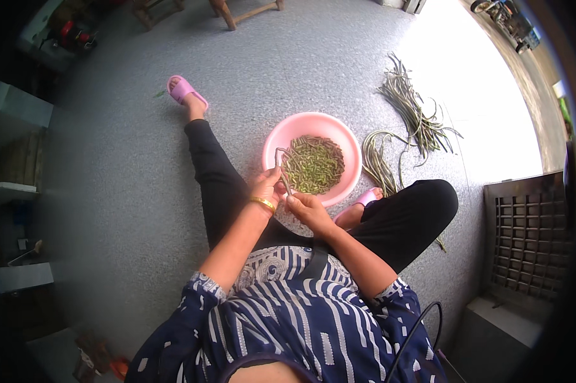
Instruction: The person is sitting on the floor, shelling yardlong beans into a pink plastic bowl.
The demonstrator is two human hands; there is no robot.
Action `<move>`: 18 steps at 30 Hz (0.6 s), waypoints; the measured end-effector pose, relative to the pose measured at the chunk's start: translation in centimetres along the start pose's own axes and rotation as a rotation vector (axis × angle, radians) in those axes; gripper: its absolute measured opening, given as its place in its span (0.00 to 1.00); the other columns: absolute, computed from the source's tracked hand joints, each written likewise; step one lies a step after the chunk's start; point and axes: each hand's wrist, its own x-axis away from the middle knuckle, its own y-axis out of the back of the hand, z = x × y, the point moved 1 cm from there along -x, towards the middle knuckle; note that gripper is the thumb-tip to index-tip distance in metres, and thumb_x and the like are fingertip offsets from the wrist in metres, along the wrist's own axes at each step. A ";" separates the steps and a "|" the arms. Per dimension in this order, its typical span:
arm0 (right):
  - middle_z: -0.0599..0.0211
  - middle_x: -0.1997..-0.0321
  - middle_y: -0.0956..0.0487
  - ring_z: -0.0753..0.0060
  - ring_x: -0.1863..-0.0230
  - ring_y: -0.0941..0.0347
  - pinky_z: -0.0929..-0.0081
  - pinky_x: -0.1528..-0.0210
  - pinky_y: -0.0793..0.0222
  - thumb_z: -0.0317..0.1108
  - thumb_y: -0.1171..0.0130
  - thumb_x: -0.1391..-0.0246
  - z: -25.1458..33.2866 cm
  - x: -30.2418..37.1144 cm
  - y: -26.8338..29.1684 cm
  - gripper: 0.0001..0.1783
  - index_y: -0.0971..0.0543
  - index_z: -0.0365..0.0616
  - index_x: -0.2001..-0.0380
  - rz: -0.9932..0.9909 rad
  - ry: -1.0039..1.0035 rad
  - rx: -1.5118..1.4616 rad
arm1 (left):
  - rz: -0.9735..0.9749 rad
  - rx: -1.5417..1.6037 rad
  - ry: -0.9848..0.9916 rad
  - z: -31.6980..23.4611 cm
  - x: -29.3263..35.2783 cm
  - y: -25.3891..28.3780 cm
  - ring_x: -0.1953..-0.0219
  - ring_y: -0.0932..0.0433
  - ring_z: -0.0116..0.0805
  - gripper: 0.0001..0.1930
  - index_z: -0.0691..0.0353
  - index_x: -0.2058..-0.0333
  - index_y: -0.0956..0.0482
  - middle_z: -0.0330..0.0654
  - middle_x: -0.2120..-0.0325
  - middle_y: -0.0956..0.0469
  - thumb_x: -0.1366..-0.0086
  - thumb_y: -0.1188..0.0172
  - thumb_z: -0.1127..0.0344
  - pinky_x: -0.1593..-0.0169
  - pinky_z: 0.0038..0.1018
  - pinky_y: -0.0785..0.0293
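Both hands meet at the near left rim of a pink plastic basin (350, 137). My left hand (267, 186), with a gold-coloured bangle at its wrist, is closed around a long bean (285, 183). One end of the bean bends up over the basin's left rim. My right hand (307, 209) pinches the same bean lower down, thumb and fingers pressed together. Short cut bean pieces (317, 165), green and brownish, cover the basin's bottom. Whole long beans (415, 118) lie in a loose bundle on the floor beyond the basin to the right. A smaller bunch (378, 163) rests against its right side.
My legs are spread around the basin, with a pink slipper (184, 90) at far left and another (358, 204) close to its near right side. A wooden stool (230, 16) stands at the back. A dark lattice panel (531, 236) is on the right. Speckled grey floor (135, 210) surrounds me.
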 end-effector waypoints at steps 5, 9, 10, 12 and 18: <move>0.72 0.82 0.33 0.77 0.79 0.38 0.82 0.73 0.42 0.39 0.53 0.49 1.3 0.3 -0.1 0.15 0.31 0.39 0.81 -0.003 0.203 0.240 | -0.016 0.071 0.095 0.2 0.4 -0.3 0.81 0.35 0.19 0.06 0.61 0.68 0.29 0.35 0.77 0.29 0.44 0.49 0.67 0.78 0.13 0.39; 0.63 0.83 0.34 0.73 0.78 0.36 0.79 0.72 0.40 0.34 0.52 0.51 3.8 1.9 -1.8 0.10 0.31 0.38 0.79 0.181 0.526 0.550 | -0.136 0.183 0.245 1.1 -0.3 0.5 0.75 0.31 0.20 0.05 0.59 0.68 0.29 0.34 0.76 0.29 0.44 0.50 0.69 0.77 0.15 0.36; 0.61 0.84 0.34 0.72 0.79 0.35 0.78 0.72 0.39 0.33 0.52 0.52 3.8 2.4 -2.6 0.09 0.32 0.38 0.78 0.234 0.700 0.565 | -0.156 0.275 0.295 1.1 -0.6 0.7 0.73 0.30 0.22 0.05 0.59 0.67 0.30 0.34 0.75 0.29 0.44 0.49 0.70 0.76 0.16 0.33; 0.66 0.86 0.35 0.75 0.84 0.38 0.80 0.80 0.43 0.34 0.53 0.51 2.9 2.5 -2.6 0.10 0.31 0.39 0.79 0.253 0.699 0.501 | -0.123 0.281 0.298 0.7 -0.9 1.3 0.75 0.31 0.21 0.06 0.59 0.67 0.30 0.34 0.74 0.29 0.44 0.49 0.69 0.75 0.16 0.34; 0.77 0.86 0.41 0.85 0.89 0.51 0.87 0.88 0.62 0.40 0.61 0.51 2.0 0.9 -0.7 0.14 0.33 0.44 0.82 0.103 -0.205 -0.489 | 0.038 0.118 0.136 0.4 -0.1 0.6 0.83 0.36 0.18 0.07 0.58 0.69 0.29 0.32 0.80 0.30 0.43 0.49 0.63 0.78 0.16 0.34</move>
